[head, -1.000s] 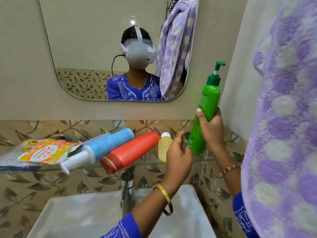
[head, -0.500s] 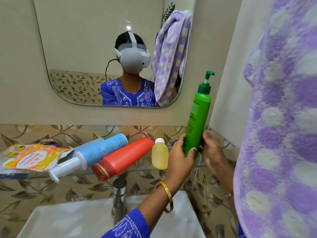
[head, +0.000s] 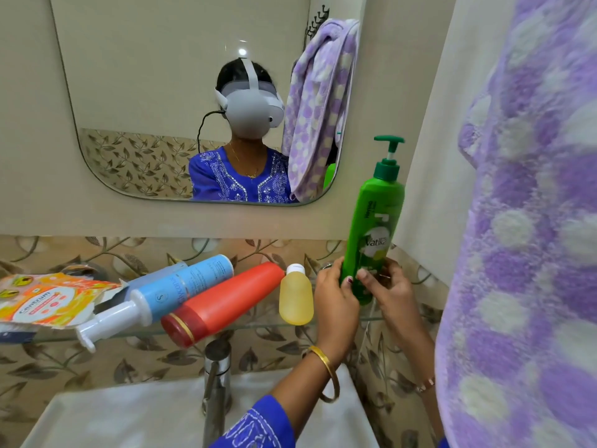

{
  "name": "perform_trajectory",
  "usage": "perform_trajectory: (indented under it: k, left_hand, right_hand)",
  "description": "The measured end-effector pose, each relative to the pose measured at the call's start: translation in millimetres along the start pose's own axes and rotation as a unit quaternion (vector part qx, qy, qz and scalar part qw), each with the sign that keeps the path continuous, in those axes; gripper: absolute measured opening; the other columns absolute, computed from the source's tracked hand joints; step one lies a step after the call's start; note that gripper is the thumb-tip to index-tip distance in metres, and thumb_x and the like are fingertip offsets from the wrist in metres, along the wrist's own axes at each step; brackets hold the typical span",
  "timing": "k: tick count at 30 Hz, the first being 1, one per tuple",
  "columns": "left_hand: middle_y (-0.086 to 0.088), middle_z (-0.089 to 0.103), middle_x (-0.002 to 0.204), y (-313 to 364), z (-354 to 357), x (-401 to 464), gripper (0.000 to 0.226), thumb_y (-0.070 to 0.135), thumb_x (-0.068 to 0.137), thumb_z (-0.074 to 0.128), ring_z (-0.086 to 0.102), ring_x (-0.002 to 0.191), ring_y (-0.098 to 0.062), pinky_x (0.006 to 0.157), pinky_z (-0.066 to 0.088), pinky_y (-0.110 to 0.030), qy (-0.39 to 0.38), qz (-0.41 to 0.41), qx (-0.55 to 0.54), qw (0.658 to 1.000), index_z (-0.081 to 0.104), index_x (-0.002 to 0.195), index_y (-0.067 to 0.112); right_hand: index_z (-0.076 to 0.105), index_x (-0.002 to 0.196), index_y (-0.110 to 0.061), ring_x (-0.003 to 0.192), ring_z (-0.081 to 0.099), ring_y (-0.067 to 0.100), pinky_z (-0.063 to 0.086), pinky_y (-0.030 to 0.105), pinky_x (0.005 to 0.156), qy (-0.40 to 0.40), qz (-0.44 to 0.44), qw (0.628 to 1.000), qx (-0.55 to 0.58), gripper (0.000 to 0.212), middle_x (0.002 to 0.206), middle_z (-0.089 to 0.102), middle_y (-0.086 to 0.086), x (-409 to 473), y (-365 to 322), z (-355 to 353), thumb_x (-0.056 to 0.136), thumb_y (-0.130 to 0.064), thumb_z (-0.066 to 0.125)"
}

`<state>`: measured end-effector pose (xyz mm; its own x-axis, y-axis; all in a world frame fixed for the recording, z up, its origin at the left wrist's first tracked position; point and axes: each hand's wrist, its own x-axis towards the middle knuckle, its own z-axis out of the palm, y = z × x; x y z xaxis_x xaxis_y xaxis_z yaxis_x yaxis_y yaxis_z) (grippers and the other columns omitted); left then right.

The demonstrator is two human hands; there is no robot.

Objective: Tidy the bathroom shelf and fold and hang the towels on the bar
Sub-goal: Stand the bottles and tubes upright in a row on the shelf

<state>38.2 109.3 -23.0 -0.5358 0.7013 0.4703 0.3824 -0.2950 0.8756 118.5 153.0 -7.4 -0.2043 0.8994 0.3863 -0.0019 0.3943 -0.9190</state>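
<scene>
Leaf-patterned tiles back the glass shelf [head: 245, 329] where we stand a green pump bottle [head: 371, 234] upright at the right end, its base hidden behind our hands so we cannot tell whether it sits on the glass. Our left hand [head: 336, 305] wraps the bottle's lower left side, fingers curled close around it, a gold bangle [head: 326, 367] on the wrist. Our right hand [head: 389, 295] closes on the lower right side, thumb pressed to the label; its wrist runs out of sight behind the purple and white towel [head: 529, 253] that fills the right edge and is cut off by the frame. Just left of our hands a small yellow bottle [head: 295, 297] stands upright, touching a red bottle [head: 223, 303] lying on its side. Beside that lies a blue and white pump bottle [head: 155, 299], nozzle overhanging the shelf's front edge, with another bluish bottle partly hidden behind it. An orange packet [head: 45, 300] rests at the far left, cut off by the frame. Below, a chrome tap [head: 216, 379] rises over the white sink [head: 129, 418]. Above, the mirror [head: 181, 92] reflects a second view of the towel.
</scene>
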Motion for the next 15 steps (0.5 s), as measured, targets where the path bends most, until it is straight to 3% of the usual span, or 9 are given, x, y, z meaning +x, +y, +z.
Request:
perform_trajectory:
  k: [4, 8, 11, 13, 15]
  left_hand:
    - [-0.005, 0.064, 0.114, 2, 3, 5, 0.037, -0.001, 0.086, 0.049, 0.055, 0.098, -0.007, 0.077, 0.04, -0.009, -0.004, -0.015, -0.023, 1.0, 0.057, 0.119, 0.013]
    - [-0.008, 0.066, 0.11, 5, 9, 7, 0.039, -0.004, 0.083, 0.049, 0.06, 0.101, -0.017, 0.08, 0.045, -0.019, -0.007, -0.021, -0.007, 1.0, 0.057, 0.118, 0.012]
    - [-0.01, 0.064, 0.112, 6, 13, 11, 0.04, -0.005, 0.084, 0.047, 0.059, 0.103, -0.021, 0.078, 0.042, -0.017, -0.024, -0.025, 0.019, 0.999, 0.055, 0.12, 0.01]
    - [-0.01, 0.062, 0.119, 7, 13, 13, 0.047, -0.007, 0.084, 0.045, 0.057, 0.11, -0.022, 0.087, 0.044, -0.022, -0.036, -0.033, 0.023, 0.999, 0.048, 0.128, 0.01]
    - [-0.01, 0.06, 0.124, 5, 11, 13, 0.054, -0.008, 0.083, 0.043, 0.055, 0.114, -0.022, 0.091, 0.042, -0.022, -0.047, -0.033, 0.037, 0.998, 0.042, 0.133, 0.012]
  right_hand:
    - [0.039, 0.129, 0.002, 0.112, 0.055, 0.034, 0.05, 0.029, 0.085, 0.004, 0.006, 1.0, 0.01, 0.049, 0.123, 0.055, 0.024, -1, -1, 2, 0.084, 0.001, 0.059]
    - [0.041, 0.127, 0.008, 0.107, 0.057, 0.03, 0.047, 0.008, 0.075, 0.041, -0.044, 0.997, -0.054, 0.047, 0.12, 0.057, 0.024, -6, -1, 2, 0.083, 0.006, 0.058]
    - [0.043, 0.124, 0.012, 0.105, 0.057, 0.03, 0.041, -0.002, 0.069, 0.061, -0.057, 0.991, -0.1, 0.044, 0.119, 0.057, 0.027, -7, 0, 2, 0.082, 0.009, 0.058]
    - [0.043, 0.125, 0.011, 0.111, 0.056, 0.033, 0.041, 0.004, 0.075, 0.061, -0.048, 0.988, -0.135, 0.043, 0.122, 0.056, 0.026, -5, 2, 2, 0.084, 0.006, 0.056]
    - [0.042, 0.128, 0.008, 0.115, 0.054, 0.031, 0.042, 0.018, 0.088, 0.061, -0.039, 0.983, -0.171, 0.044, 0.126, 0.054, 0.023, -6, 4, 2, 0.086, 0.002, 0.055]
